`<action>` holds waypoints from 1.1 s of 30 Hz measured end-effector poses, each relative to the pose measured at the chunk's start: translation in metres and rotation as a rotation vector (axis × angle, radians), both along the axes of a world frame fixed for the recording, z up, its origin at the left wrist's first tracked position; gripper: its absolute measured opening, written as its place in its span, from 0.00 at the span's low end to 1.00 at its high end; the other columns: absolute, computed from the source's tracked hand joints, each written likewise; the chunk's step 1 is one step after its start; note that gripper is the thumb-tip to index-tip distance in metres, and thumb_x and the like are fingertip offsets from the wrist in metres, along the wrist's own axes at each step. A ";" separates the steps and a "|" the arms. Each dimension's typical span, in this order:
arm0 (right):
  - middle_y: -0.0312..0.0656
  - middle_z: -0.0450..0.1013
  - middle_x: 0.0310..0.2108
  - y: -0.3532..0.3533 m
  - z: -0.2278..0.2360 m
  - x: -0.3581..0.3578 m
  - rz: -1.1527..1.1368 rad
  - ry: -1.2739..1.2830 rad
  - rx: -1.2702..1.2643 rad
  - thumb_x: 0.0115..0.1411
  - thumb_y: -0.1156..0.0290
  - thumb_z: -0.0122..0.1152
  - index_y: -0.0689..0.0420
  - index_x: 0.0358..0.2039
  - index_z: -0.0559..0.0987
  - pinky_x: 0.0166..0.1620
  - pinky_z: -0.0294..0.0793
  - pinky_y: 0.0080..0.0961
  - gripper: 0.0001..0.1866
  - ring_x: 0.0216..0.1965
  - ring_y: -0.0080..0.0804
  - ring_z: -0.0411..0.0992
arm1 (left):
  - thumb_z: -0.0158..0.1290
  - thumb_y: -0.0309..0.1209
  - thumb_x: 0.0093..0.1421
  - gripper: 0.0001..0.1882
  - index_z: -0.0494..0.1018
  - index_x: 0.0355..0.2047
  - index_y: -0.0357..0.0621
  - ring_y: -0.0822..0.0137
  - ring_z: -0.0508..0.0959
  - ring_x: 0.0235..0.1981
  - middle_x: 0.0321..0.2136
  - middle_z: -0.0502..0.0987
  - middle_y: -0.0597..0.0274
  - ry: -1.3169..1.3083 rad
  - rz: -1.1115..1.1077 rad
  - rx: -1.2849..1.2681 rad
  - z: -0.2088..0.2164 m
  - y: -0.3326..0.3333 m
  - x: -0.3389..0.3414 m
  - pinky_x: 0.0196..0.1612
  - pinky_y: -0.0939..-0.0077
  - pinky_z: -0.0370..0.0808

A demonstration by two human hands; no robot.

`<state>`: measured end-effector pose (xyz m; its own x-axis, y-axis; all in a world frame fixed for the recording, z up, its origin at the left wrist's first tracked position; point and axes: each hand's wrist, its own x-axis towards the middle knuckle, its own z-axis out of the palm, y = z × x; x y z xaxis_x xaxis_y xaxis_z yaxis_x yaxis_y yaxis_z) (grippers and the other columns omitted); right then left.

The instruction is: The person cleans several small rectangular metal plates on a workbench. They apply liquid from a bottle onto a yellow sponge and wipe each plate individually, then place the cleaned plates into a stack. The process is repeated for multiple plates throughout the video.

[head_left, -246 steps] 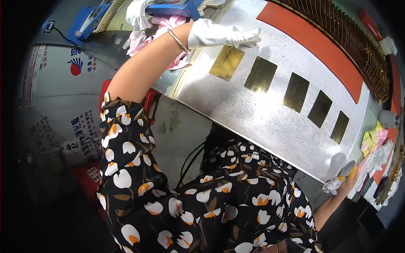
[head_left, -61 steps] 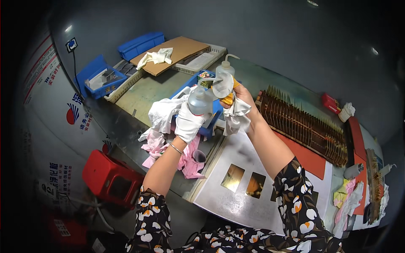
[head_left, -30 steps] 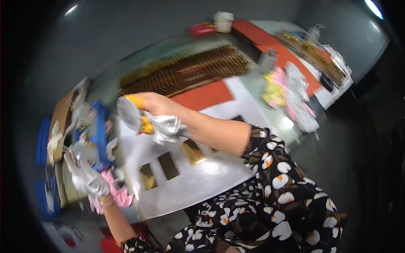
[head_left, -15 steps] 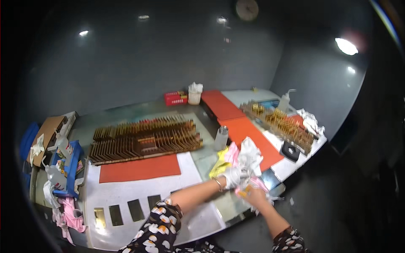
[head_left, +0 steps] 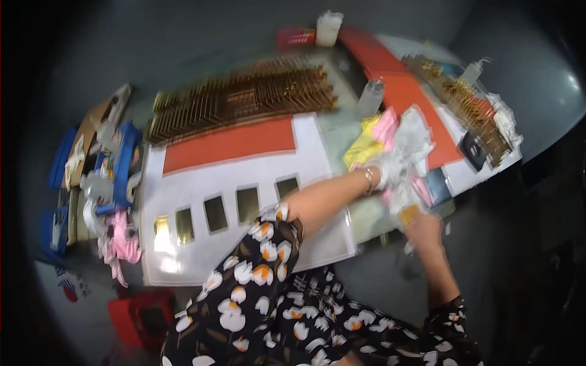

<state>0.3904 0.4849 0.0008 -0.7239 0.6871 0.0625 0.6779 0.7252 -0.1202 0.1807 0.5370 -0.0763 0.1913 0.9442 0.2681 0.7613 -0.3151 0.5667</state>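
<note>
My left hand [head_left: 389, 169], in a white glove, rests against a heap of white cloths [head_left: 415, 137]. Motion blur and the matching white hide its fingers. Beside it lie a yellow cloth [head_left: 364, 146] and a pink cloth [head_left: 385, 129]. Nearer the table's front edge, my bare right hand [head_left: 424, 230] has its fingers closed on a small orange-yellow piece [head_left: 409, 214], too blurred to name. A white cloth [head_left: 401, 198] and more pink cloth [head_left: 423, 190] lie between the hands.
Racks of thin upright plates [head_left: 244, 97] stand behind a red-orange mat [head_left: 229, 145]. Several dark rectangular plates [head_left: 215, 215] lie on the white sheet. A clear bottle [head_left: 371, 97] stands behind the cloths. Blue tray [head_left: 119, 168] at left; black block [head_left: 475, 151] at right; red stool [head_left: 143, 317] below.
The view has tilted down, so the table sits higher and more of my sleeves shows. My right hand has drawn away from the left, toward the table's front edge, with the orange-yellow piece.
</note>
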 end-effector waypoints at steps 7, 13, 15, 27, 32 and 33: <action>0.49 0.72 0.20 -0.070 0.045 -0.021 0.120 0.486 -0.410 0.54 0.69 0.60 0.64 0.30 0.73 0.26 0.68 0.27 0.11 0.20 0.40 0.71 | 0.56 0.39 0.52 0.25 0.68 0.48 0.39 0.56 0.73 0.46 0.44 0.73 0.49 -0.046 0.410 0.256 0.122 -0.181 -0.093 0.49 0.72 0.70; 0.50 0.73 0.19 -0.078 0.007 -0.151 0.498 0.233 -0.310 0.56 0.57 0.53 0.59 0.30 0.74 0.29 0.69 0.41 0.16 0.23 0.50 0.72 | 0.61 0.53 0.39 0.41 0.66 0.48 0.38 0.52 0.63 0.55 0.50 0.66 0.48 0.436 0.775 0.047 0.066 -0.308 -0.095 0.58 0.51 0.54; 0.50 0.73 0.20 -0.077 -0.003 -0.191 0.506 0.162 -0.250 0.56 0.57 0.52 0.59 0.28 0.74 0.30 0.69 0.42 0.16 0.25 0.51 0.72 | 0.58 0.58 0.40 0.44 0.64 0.49 0.37 0.50 0.58 0.58 0.52 0.63 0.47 0.434 0.816 -0.024 0.052 -0.311 -0.079 0.60 0.46 0.47; 0.53 0.74 0.21 -0.083 -0.029 -0.240 0.473 0.042 -0.242 0.52 0.57 0.57 0.61 0.23 0.76 0.33 0.71 0.43 0.18 0.27 0.51 0.73 | 0.54 0.60 0.42 0.45 0.63 0.53 0.39 0.48 0.55 0.59 0.55 0.60 0.49 0.485 0.851 -0.108 0.038 -0.296 -0.080 0.57 0.40 0.49; 0.55 0.73 0.21 -0.089 -0.024 -0.225 0.424 -0.020 -0.290 0.51 0.56 0.58 0.62 0.25 0.76 0.32 0.71 0.42 0.18 0.26 0.53 0.73 | 0.53 0.59 0.44 0.43 0.63 0.54 0.43 0.47 0.52 0.61 0.57 0.58 0.51 0.419 0.800 -0.099 0.040 -0.294 -0.084 0.58 0.37 0.47; 0.55 0.73 0.20 -0.089 -0.028 -0.222 0.435 0.002 -0.249 0.51 0.56 0.58 0.63 0.24 0.75 0.32 0.71 0.42 0.19 0.25 0.53 0.73 | 0.53 0.59 0.44 0.43 0.63 0.54 0.43 0.47 0.52 0.61 0.58 0.57 0.51 0.419 0.790 -0.106 0.041 -0.293 -0.084 0.58 0.37 0.47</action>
<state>0.1687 0.3959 -0.0270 -0.9466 0.3162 -0.0630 0.3190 0.8897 -0.3268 0.0967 0.2438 -0.0356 -0.4613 0.8578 0.2266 0.8847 0.4256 0.1899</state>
